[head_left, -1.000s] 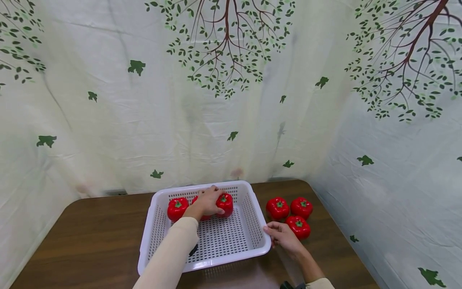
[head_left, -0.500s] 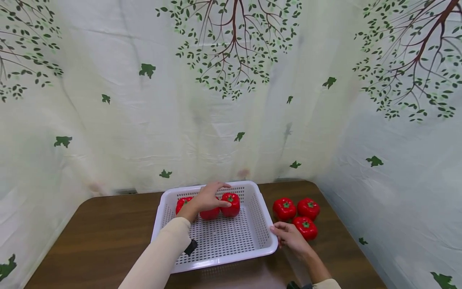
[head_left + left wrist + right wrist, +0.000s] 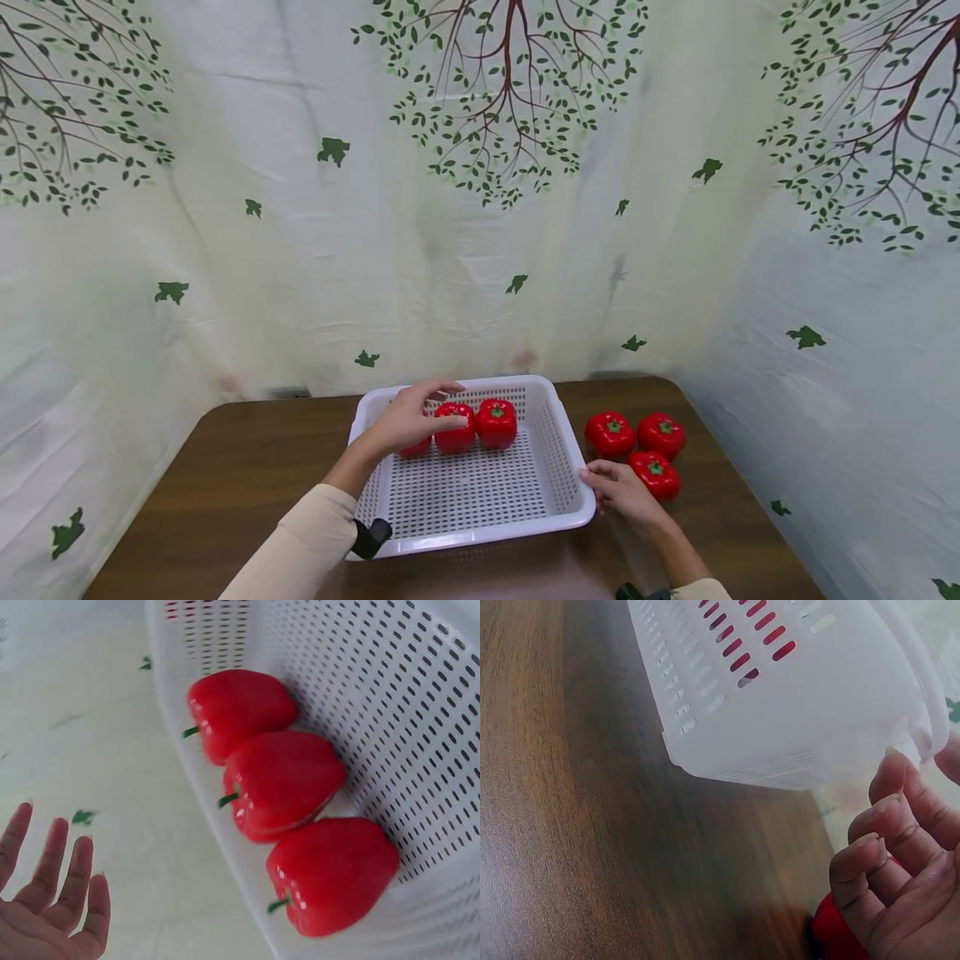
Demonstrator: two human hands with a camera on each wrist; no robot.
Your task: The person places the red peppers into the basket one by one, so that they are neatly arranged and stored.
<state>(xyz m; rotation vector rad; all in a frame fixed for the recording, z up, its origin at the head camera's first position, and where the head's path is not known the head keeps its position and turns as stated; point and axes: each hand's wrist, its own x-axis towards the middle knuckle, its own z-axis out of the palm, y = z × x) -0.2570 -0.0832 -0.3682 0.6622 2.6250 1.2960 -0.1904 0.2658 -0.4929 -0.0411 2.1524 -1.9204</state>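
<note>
Three red bell peppers stand in a row along the far side of a white perforated plastic basket (image 3: 487,537): the right pepper (image 3: 497,425), the middle pepper (image 3: 453,439) and the left pepper (image 3: 415,451). My left hand (image 3: 405,423) hovers over the left part of the row, fingers spread, partly hiding the left pepper. In the left wrist view that hand (image 3: 56,900) holds nothing, apart from all three peppers. At the basket's right front corner my right hand (image 3: 624,493) pinches the rim between thumb and fingers; the right wrist view shows its fingertips at the rim's underside.
Several more things lie on the brown wooden table (image 3: 247,475): three red bell peppers cluster right of the basket, a near one (image 3: 655,476), a left one (image 3: 609,434) and a far right one (image 3: 661,436). A leaf-patterned curtain (image 3: 442,275) hangs behind the table and along its sides.
My left hand has let go of the right pepper and moved left across the row, uncovering the middle one. The right hand stays at the basket corner. The head view has shifted slightly left.
</note>
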